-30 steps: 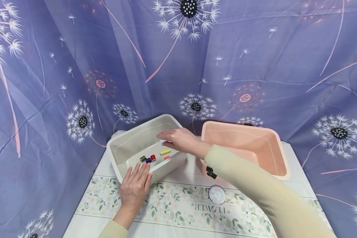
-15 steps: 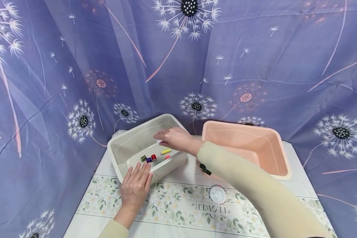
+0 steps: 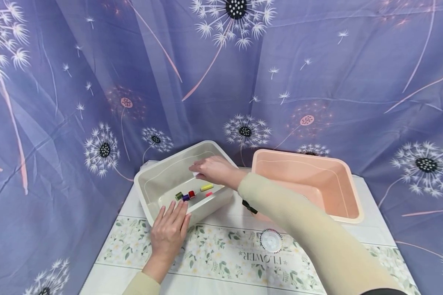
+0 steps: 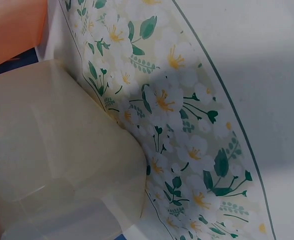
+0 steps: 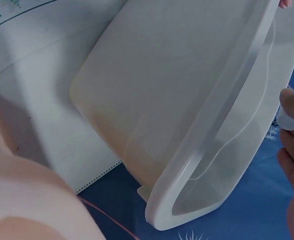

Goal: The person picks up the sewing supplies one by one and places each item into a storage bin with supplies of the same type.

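My left hand (image 3: 168,235) rests with its fingers straight on the near rim of a light grey bin (image 3: 211,209). Above the bin's right part, my right hand (image 3: 215,169) pinches a small white object (image 5: 286,120), mostly hidden by the fingers; its kind cannot be made out. On the bin floor lie small thread spools: a green spool (image 3: 179,196), a purple spool (image 3: 186,197) and a red spool (image 3: 191,194) close together. Farther right lie a yellow spool (image 3: 206,187) and a pink piece (image 3: 208,194), partly hidden by the near wall.
To the right stands a peach bin (image 3: 302,155), its near left part behind the right sleeve. A round wheel of pearl-headed pins (image 3: 271,241) lies on the flowered tablecloth (image 3: 214,250) in front. A purple dandelion-print curtain (image 3: 192,61) hangs behind the bins.
My right hand has shifted slightly left over the grey bin, still holding the white object. The left hand stays at the near rim, and the spools lie as before.
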Demonstrator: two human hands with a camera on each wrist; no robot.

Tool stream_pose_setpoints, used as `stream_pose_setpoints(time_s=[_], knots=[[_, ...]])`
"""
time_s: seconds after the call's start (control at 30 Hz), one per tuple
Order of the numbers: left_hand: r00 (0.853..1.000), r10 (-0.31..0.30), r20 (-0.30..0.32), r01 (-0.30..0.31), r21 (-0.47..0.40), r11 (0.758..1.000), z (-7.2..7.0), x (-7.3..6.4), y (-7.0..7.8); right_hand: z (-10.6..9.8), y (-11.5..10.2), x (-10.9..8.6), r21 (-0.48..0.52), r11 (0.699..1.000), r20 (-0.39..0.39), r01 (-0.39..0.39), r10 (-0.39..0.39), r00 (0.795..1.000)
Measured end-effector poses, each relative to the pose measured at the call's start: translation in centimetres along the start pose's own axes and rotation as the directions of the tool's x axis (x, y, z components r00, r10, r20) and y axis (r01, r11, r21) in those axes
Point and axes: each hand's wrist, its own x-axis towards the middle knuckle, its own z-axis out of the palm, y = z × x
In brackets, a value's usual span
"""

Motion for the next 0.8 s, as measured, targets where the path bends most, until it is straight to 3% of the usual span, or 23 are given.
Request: stream_pose_setpoints(time_s=[0.8], knots=[[1.000, -0.009, 0.006, 0.009, 0.002, 1.000, 0.0, 0.0, 0.1, 0.9, -0.2, 1.5, -0.085, 0.995, 0.111, -0.043, 0.053, 0.992]])
